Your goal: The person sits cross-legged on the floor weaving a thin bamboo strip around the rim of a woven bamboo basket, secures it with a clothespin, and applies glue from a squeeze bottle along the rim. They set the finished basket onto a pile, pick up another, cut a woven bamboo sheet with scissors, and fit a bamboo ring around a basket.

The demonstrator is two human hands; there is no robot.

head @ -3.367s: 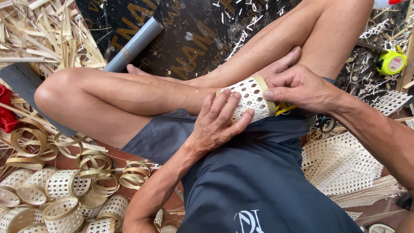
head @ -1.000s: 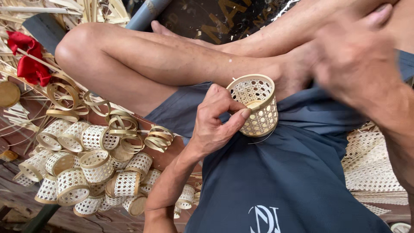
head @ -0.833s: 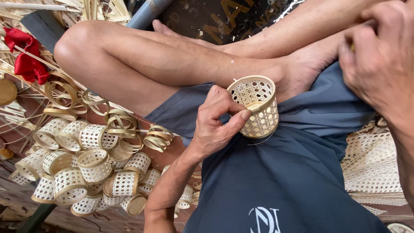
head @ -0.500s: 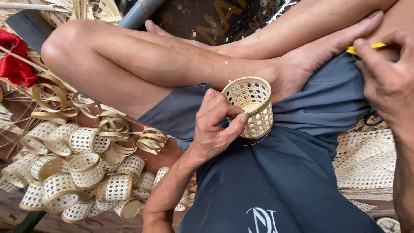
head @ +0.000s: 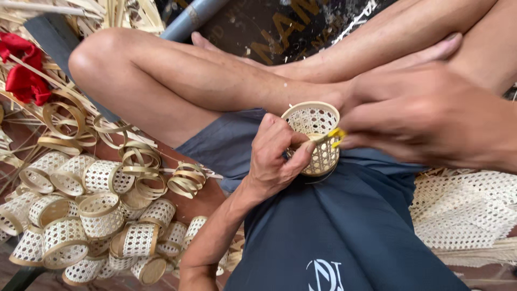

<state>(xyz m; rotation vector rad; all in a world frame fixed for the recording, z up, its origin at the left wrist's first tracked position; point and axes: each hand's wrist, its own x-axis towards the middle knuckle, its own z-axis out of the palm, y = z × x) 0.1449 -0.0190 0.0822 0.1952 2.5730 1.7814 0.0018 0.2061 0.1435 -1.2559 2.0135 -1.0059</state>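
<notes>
A small woven cup (head: 315,137) sits upright in the lap, pinched at its side by the left hand (head: 277,156). The right hand (head: 425,116) pinches a yellow tool (head: 335,136) at its rim. More cups (head: 86,215) lie piled on the floor beside bamboo rings (head: 137,161).

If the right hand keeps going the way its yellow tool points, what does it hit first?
Probably the rim of the small woven basket, right where the left hand pinches it. The right hand has the yellow tool already at that rim; depth is unclear.

Dark printed sheet (head: 280,40), yellow lettering, beneath the legs
</notes>
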